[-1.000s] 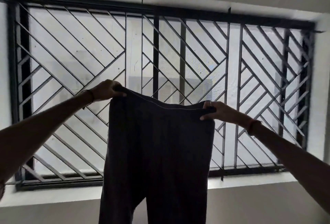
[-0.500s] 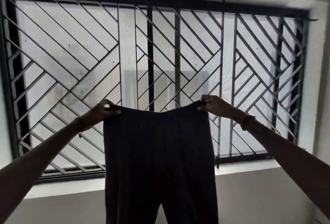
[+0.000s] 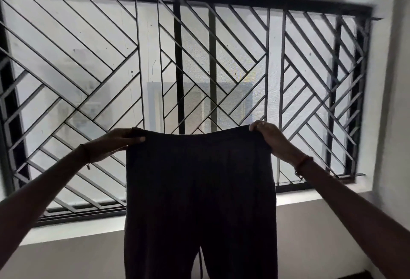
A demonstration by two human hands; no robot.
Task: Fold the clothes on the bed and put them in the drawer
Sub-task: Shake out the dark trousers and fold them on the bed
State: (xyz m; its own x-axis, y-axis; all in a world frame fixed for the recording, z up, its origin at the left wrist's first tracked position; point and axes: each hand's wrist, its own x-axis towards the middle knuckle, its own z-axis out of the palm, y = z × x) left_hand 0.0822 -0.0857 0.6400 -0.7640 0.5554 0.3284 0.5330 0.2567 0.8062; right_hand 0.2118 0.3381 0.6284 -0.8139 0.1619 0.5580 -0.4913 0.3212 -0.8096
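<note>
Behind everything stands a wide window point(image 3: 88, 78) with a dark metal grille point(image 3: 221, 56) of slanted bars, its pale sill point(image 3: 310, 201) running along the wall below. At about 9 o'clock from the picture's middle, the left hand point(image 3: 115, 143) is closed on one corner of the waistband, thumb laid over the front of the cloth. Between the hands hang the dark trousers point(image 3: 199, 190), held up in the air by the waistband, which sags a little in the middle; the two legs drop toward 6 o'clock and run out of view, a thin cord dangling between them. At about 3 o'clock the right hand point(image 3: 270, 138) pinches the other corner, a thread bracelet at the wrist. Neither bed nor drawer shows. As I judge it, the legs could twist or land uneven when lowered, since their ends are out of sight, and a loosened pinch on either corner would let that side drop and spoil the fold.
</note>
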